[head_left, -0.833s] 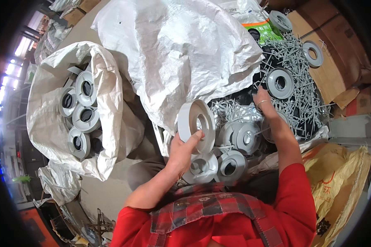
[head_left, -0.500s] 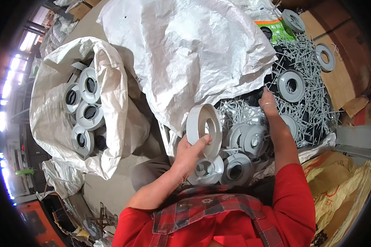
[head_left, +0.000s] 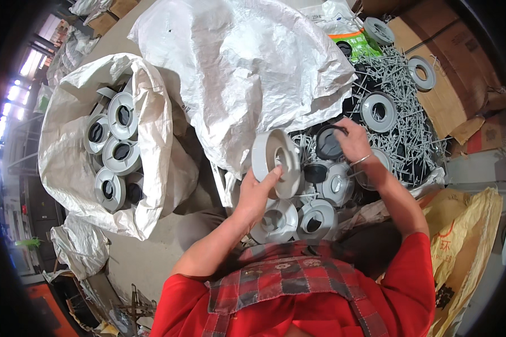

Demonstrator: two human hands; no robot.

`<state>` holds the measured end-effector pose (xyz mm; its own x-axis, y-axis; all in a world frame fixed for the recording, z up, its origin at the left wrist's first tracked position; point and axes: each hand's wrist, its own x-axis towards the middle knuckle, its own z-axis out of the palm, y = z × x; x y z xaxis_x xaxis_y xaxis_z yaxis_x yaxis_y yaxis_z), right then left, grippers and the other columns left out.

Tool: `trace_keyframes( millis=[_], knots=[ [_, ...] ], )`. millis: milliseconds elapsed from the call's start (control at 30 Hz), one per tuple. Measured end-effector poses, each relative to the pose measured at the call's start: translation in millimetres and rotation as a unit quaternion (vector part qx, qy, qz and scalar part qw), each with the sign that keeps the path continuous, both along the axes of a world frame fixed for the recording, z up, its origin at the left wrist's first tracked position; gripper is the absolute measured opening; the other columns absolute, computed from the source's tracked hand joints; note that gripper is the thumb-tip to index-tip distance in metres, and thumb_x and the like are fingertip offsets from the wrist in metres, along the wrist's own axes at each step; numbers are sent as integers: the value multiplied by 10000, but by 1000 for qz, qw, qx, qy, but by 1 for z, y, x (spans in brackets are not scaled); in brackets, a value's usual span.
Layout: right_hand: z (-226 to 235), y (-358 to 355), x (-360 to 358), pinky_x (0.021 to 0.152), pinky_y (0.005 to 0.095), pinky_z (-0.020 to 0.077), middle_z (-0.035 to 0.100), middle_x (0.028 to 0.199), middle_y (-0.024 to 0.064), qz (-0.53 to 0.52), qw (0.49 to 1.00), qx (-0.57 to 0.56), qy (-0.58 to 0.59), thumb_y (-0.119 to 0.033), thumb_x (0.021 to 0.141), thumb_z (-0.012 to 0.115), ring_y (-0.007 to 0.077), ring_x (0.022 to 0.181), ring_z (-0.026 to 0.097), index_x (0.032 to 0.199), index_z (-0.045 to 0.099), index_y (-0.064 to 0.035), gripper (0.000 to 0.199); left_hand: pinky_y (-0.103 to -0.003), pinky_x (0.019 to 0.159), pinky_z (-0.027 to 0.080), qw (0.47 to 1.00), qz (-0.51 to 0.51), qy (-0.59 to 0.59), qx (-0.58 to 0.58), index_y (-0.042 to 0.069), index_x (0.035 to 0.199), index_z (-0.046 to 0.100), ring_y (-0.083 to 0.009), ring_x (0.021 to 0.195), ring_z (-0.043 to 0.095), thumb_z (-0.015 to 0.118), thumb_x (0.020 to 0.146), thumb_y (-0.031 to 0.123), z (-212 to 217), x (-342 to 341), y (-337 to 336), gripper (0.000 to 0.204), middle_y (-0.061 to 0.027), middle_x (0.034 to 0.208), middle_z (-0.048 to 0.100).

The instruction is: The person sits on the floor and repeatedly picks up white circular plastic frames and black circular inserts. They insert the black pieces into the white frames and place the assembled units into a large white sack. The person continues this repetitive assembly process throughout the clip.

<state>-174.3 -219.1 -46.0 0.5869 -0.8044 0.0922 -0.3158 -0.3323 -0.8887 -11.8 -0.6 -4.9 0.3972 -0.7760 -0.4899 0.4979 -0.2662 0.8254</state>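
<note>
My left hand (head_left: 255,194) is closed around the rim of a grey plastic ring fitting (head_left: 261,159), thumb inside its opening. The fitting stands on edge, its hollow side turned right. In the fingers of my right hand (head_left: 354,141) is a black round plastic cap (head_left: 327,144), a little right of the fitting. Below it lies a smaller-looking black piece (head_left: 315,173). Grey flanged rings (head_left: 274,218) are piled in front of my body, some with black centres. Another grey flanged ring (head_left: 367,114) rests on a heap of thin grey plastic sticks (head_left: 413,121).
At the left, an open white woven sack (head_left: 62,163) holds several grey flanged rings with black centres. A large white woven sack (head_left: 236,62) spreads across the back. Brown cardboard (head_left: 433,45) stands at the far right, with a yellow bag (head_left: 461,236) nearer me.
My right hand has come back left from the stick heap and now has the black cap in it. The left hand still grips the ring fitting; the view has shifted slightly.
</note>
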Motion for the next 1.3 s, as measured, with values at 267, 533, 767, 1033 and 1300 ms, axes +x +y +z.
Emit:
trace_keyframes(
  millis=[267, 533, 767, 1033, 1300],
  knots=[
    [46, 81, 35, 635, 287, 448, 519, 862, 113, 114, 988, -103, 31, -212, 770, 702, 191, 714, 525, 1092, 597, 21, 411, -307, 771, 489, 990, -2, 86, -110, 7, 1189, 495, -139, 896, 584, 582, 914, 233, 18, 2, 5, 367, -68, 1055, 595],
    [70, 103, 15, 835, 405, 463, 434, 1065, 190, 245, 949, -177, 85, -255, 604, 767, 372, 979, 484, 1248, 389, -8, 787, -219, 546, 384, 994, -87, -42, -55, 35, 973, 623, -53, 623, 476, 654, 851, 259, 11, 15, 17, 256, 20, 760, 581],
    [69, 106, 9, 778, 348, 515, 433, 1101, 179, 204, 960, -183, 53, -77, 583, 731, 312, 989, 509, 1329, 375, -19, 829, -240, 705, 448, 988, -112, 23, -107, 16, 1188, 490, -79, 826, 525, 655, 852, 208, 10, 6, 18, 421, -19, 1004, 572],
    [39, 114, 18, 781, 305, 533, 517, 1095, 86, 94, 985, 143, -10, -21, 675, 731, 156, 955, 582, 1276, 445, 1, 666, -280, 847, 435, 959, -159, -171, -160, 14, 1243, 444, -111, 968, 510, 657, 847, 178, 20, -1, 17, 479, -43, 1086, 552],
    [47, 112, 24, 715, 291, 497, 623, 928, 105, 105, 941, 288, -146, -123, 708, 729, 173, 810, 608, 1125, 518, 23, 490, -297, 883, 422, 919, -197, -302, -157, 13, 1266, 417, -129, 1016, 503, 664, 832, 175, 17, -5, 21, 524, -66, 1117, 540]
  ],
)
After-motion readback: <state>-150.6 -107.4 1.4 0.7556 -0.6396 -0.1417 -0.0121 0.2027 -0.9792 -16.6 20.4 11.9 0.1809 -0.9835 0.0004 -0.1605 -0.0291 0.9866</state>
